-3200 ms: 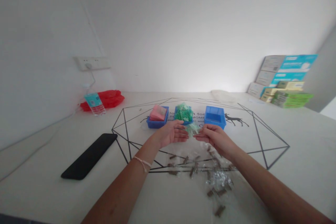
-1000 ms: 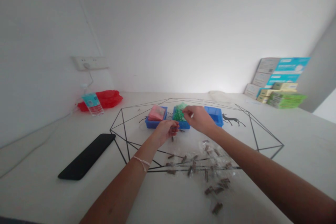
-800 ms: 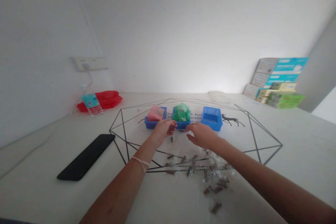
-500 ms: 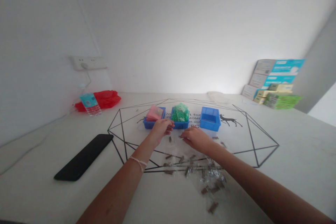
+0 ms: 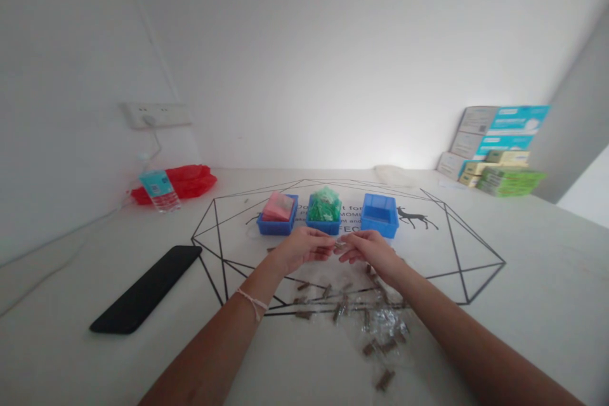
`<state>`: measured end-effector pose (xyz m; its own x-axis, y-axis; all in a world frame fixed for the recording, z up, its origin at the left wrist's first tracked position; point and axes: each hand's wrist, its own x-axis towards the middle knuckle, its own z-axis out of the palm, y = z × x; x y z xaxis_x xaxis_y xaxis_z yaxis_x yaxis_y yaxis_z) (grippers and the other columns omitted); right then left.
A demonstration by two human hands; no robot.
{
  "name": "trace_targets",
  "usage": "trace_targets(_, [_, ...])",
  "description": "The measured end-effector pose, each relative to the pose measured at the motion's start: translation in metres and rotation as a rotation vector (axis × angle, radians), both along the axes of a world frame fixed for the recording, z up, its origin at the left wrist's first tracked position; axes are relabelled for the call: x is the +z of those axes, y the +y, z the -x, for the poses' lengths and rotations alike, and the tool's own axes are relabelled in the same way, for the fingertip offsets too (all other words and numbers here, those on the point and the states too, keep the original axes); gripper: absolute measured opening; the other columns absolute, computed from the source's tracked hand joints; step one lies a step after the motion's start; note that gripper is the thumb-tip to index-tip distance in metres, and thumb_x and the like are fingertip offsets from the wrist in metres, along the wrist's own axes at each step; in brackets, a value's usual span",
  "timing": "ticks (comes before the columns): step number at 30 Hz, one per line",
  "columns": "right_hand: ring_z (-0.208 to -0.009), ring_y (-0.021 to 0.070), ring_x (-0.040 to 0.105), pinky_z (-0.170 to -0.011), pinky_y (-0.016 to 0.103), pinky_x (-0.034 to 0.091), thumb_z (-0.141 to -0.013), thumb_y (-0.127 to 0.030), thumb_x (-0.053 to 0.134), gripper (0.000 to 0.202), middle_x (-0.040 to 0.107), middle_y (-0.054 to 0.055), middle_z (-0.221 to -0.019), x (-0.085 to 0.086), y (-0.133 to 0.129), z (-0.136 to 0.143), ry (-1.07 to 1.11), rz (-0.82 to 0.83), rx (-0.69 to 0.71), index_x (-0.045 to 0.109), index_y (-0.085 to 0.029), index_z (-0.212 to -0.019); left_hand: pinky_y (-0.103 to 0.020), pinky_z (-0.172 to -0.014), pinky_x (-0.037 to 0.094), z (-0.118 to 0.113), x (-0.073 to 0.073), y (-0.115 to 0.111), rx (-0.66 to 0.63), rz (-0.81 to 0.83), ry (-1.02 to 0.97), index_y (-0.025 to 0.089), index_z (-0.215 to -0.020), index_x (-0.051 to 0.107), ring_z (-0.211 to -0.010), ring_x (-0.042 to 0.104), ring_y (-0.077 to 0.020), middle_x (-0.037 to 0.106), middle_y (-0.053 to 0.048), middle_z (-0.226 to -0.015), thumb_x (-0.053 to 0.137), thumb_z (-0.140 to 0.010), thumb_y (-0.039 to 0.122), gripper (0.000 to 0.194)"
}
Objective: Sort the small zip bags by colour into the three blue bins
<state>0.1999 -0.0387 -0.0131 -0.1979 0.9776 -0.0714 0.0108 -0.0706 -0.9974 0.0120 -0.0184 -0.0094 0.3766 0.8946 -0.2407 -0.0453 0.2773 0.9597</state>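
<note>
The left hand [image 5: 304, 248] is pointing right, the right hand [image 5: 373, 250] is pointing left, both with bent fingers. In the middle of the frame they are pinching one small packet [image 5: 339, 245]. One black pad [image 5: 146, 288] is lying lower left, three blue bins [image 5: 323, 227] are sitting mid-frame, and loose packets [image 5: 370, 347], too blurry to count, are lying lower middle.

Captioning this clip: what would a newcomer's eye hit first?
Probably the three blue bins in a row at centre, the middle one heaped with green packets. In front, the left hand and right hand meet around a small item, too blurred to identify. Red plastic stands out at back left.
</note>
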Motion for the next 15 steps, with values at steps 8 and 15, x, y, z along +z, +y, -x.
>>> trace_targets(8, [-0.045, 0.0112, 0.064, -0.042, 0.017, 0.044, -0.087, -0.024, 0.056, 0.022, 0.074, 0.008, -0.064, 0.001, -0.002, -0.003, 0.034, 0.052, 0.003, 0.072, -0.012, -0.08, -0.029, -0.073, 0.054, 0.002, 0.0, 0.003, -0.022, 0.024, -0.046, 0.011, -0.076, 0.076, -0.065, 0.065, -0.0136, 0.073, -0.008, -0.073, 0.09, -0.058, 0.02, 0.025])
trace_targets(15, [-0.036, 0.0076, 0.052, -0.032, 0.015, 0.033, -0.079, -0.024, 0.069, 0.011, 0.073, 0.004, -0.061, 0.003, -0.006, -0.013, 0.074, 0.173, 0.047, 0.073, -0.015, -0.086, -0.029, -0.07, 0.053, 0.003, 0.001, 0.004, 0.048, 0.039, -0.042, 0.013, -0.075, 0.076, -0.064, 0.065, -0.0139, 0.071, -0.005, -0.069, 0.09, -0.053, 0.02, 0.027])
